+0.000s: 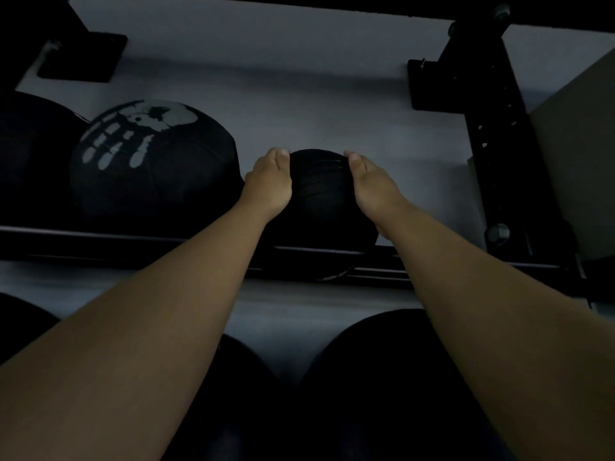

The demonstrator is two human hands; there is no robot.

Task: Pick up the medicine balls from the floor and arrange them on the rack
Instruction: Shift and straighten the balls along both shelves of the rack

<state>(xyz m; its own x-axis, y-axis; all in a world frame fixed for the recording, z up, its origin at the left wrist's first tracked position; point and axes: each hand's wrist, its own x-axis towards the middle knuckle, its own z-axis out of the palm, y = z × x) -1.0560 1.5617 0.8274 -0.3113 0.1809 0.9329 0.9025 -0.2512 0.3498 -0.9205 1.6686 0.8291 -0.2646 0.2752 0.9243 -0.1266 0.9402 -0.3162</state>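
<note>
A small black medicine ball (319, 197) sits on the upper rail of the black rack (133, 241). My left hand (270, 183) presses against its left side and my right hand (372, 186) against its right side, so both hands grip it. Left of it on the same rail rests a larger black ball with a grey handprint logo (153, 164). Another dark ball (30, 154) lies at the far left.
The rack's black upright post (499, 144) with bolts stands just right of the held ball. Wall brackets (83, 56) hang above. On the lower level, large dark balls (382, 377) lie under my forearms. A grey wall is behind the rack.
</note>
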